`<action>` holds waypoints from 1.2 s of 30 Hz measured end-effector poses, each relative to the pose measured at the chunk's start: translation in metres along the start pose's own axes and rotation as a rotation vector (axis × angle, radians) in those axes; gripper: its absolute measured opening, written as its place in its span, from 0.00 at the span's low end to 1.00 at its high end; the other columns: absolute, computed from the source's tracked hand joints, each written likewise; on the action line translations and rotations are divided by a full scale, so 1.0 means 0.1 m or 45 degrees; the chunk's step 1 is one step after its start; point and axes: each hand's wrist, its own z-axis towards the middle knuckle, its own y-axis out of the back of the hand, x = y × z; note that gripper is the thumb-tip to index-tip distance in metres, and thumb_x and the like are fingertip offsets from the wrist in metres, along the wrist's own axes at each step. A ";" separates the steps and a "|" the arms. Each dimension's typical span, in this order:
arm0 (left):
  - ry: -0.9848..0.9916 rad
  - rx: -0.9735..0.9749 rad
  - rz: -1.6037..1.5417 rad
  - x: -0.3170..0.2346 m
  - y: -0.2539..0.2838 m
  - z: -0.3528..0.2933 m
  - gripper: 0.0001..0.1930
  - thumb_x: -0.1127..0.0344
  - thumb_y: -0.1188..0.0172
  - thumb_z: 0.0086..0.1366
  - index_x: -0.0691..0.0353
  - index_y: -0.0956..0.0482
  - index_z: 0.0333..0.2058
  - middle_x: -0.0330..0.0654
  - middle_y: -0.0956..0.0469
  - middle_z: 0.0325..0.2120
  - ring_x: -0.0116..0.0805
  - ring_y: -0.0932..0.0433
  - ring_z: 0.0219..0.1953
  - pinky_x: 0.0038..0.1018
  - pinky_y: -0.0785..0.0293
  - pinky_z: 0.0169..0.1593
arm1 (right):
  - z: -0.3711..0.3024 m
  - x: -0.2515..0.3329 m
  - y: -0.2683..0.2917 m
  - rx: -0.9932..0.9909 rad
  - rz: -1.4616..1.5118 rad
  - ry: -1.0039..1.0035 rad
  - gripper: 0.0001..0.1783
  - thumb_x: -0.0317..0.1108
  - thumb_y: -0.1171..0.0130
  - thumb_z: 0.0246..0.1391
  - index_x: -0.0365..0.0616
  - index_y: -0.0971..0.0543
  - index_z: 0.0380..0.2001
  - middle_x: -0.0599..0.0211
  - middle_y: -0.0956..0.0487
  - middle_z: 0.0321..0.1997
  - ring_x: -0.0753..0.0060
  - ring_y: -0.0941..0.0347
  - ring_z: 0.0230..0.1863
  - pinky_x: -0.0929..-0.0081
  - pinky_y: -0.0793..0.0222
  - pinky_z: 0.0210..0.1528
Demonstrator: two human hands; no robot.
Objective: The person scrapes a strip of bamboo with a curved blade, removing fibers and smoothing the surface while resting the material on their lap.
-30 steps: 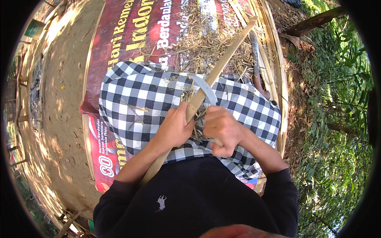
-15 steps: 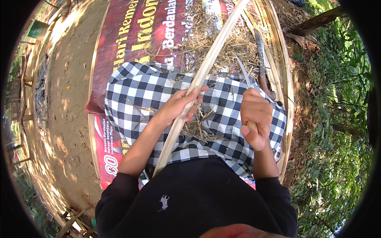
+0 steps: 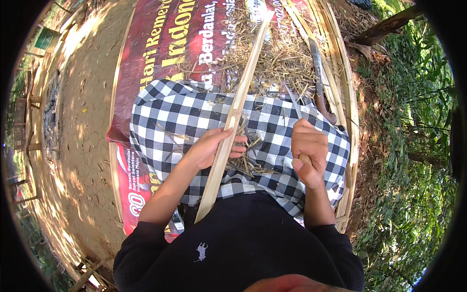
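A long, pale strip of split bamboo (image 3: 249, 73) slants across my lap, from my belly up over the red banner. My left hand (image 3: 214, 147) is wrapped round its lower half, thumb on top and fingers showing on the far side. To the right of the strip, my right hand (image 3: 310, 152) is closed in a fist on the handle of a knife (image 3: 294, 102). Its thin blade points up and away, apart from the strip. Black-and-white checked cloth (image 3: 180, 108) covers my legs, with shavings (image 3: 250, 160) lying on it between my hands.
Under me spreads a red printed banner (image 3: 160, 44), strewn with more shavings (image 3: 287, 53). A second blade with a curved wooden handle (image 3: 319, 82) lies at the right, beside long bamboo strips (image 3: 343, 97). Bare earth (image 3: 87, 121) is on the left, green plants (image 3: 413, 121) on the right.
The bamboo strip has come back toward me, its far end now lower and further left. My left hand has shifted slightly left and down; the knife hand has dropped a little.
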 end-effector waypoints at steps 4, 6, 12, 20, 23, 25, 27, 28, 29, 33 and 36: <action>0.014 0.003 0.107 0.12 -0.06 -0.54 0.24 0.64 0.48 0.74 0.68 0.42 0.62 0.59 0.26 0.55 0.46 0.20 0.52 0.38 0.21 0.55 | -0.01 -0.02 -0.03 0.022 0.018 -0.009 0.28 0.51 0.44 0.45 0.42 0.41 0.09 0.69 0.42 0.11 0.66 0.48 0.16 0.67 0.51 0.28; 0.040 0.014 0.099 0.20 -0.08 -0.75 0.25 0.66 0.46 0.73 0.71 0.42 0.62 0.60 0.27 0.55 0.47 0.21 0.53 0.37 0.22 0.57 | 0.00 -0.03 -0.06 -0.003 0.038 0.002 0.27 0.50 0.44 0.45 0.42 0.41 0.09 0.69 0.42 0.11 0.66 0.49 0.16 0.67 0.51 0.28; 0.055 0.079 0.237 0.54 -0.04 -1.11 0.26 0.65 0.49 0.75 0.61 0.44 0.67 0.47 0.21 0.42 0.33 0.20 0.42 0.25 0.22 0.46 | 0.06 -0.01 -0.11 0.047 0.079 0.031 0.15 0.39 0.47 0.24 0.43 0.41 0.09 0.66 0.41 0.11 0.61 0.47 0.15 0.66 0.48 0.27; -0.191 -0.158 0.477 0.18 -0.19 -1.09 0.29 0.62 0.51 0.76 0.57 0.47 0.71 0.34 0.33 0.25 0.21 0.30 0.19 0.19 0.29 0.24 | -0.05 0.08 -0.33 0.201 0.076 0.068 0.25 0.49 0.44 0.42 0.43 0.40 0.09 0.68 0.41 0.11 0.64 0.48 0.15 0.67 0.48 0.28; -0.376 -0.185 0.742 0.00 -0.25 -0.98 0.35 0.62 0.44 0.71 0.60 0.47 0.72 0.32 0.30 0.27 0.18 0.32 0.24 0.19 0.32 0.30 | -0.05 0.18 -0.40 0.233 0.138 0.089 0.24 0.48 0.45 0.42 0.44 0.39 0.09 0.68 0.40 0.11 0.62 0.47 0.15 0.67 0.47 0.28; -0.530 -0.181 0.808 -0.07 -0.29 -0.86 0.36 0.64 0.38 0.66 0.66 0.41 0.69 0.34 0.27 0.29 0.19 0.33 0.31 0.22 0.33 0.37 | -0.02 0.22 -0.40 0.232 0.094 0.123 0.24 0.48 0.45 0.42 0.44 0.39 0.08 0.68 0.41 0.10 0.63 0.47 0.14 0.67 0.47 0.28; -0.721 -0.212 0.839 -0.01 -0.32 -0.63 0.31 0.66 0.38 0.66 0.68 0.36 0.65 0.36 0.26 0.30 0.21 0.30 0.32 0.22 0.31 0.39 | -0.02 0.19 -0.35 0.202 0.028 0.132 0.24 0.48 0.44 0.42 0.44 0.39 0.08 0.68 0.41 0.10 0.63 0.47 0.14 0.67 0.48 0.28; -0.813 -0.216 0.849 -0.02 -0.40 -0.52 0.29 0.67 0.38 0.65 0.69 0.33 0.62 0.38 0.25 0.30 0.22 0.28 0.33 0.23 0.30 0.39 | -0.03 0.18 -0.31 0.186 -0.015 0.128 0.24 0.48 0.44 0.42 0.44 0.39 0.08 0.69 0.41 0.10 0.64 0.47 0.14 0.67 0.48 0.28; -0.747 -0.260 0.795 -0.06 -0.49 -0.47 0.23 0.69 0.37 0.63 0.72 0.29 0.54 0.45 0.21 0.34 0.29 0.23 0.37 0.26 0.27 0.44 | -0.02 0.19 -0.30 0.132 0.003 0.124 0.24 0.48 0.44 0.42 0.44 0.40 0.08 0.69 0.41 0.10 0.64 0.46 0.15 0.66 0.48 0.27; -0.865 -0.291 1.002 -0.10 -0.48 -0.11 0.23 0.71 0.37 0.59 0.74 0.29 0.52 0.55 0.19 0.39 0.40 0.19 0.41 0.34 0.26 0.49 | -0.06 0.20 -0.24 0.143 -0.064 0.099 0.23 0.47 0.45 0.42 0.44 0.40 0.08 0.69 0.41 0.10 0.64 0.46 0.15 0.67 0.48 0.27; -0.884 -0.348 1.084 -0.06 -0.53 -0.02 0.23 0.72 0.37 0.59 0.75 0.29 0.52 0.56 0.19 0.39 0.40 0.19 0.41 0.34 0.26 0.49 | -0.12 0.17 -0.21 0.167 -0.075 0.067 0.22 0.47 0.45 0.40 0.44 0.39 0.08 0.68 0.40 0.10 0.64 0.46 0.15 0.67 0.49 0.27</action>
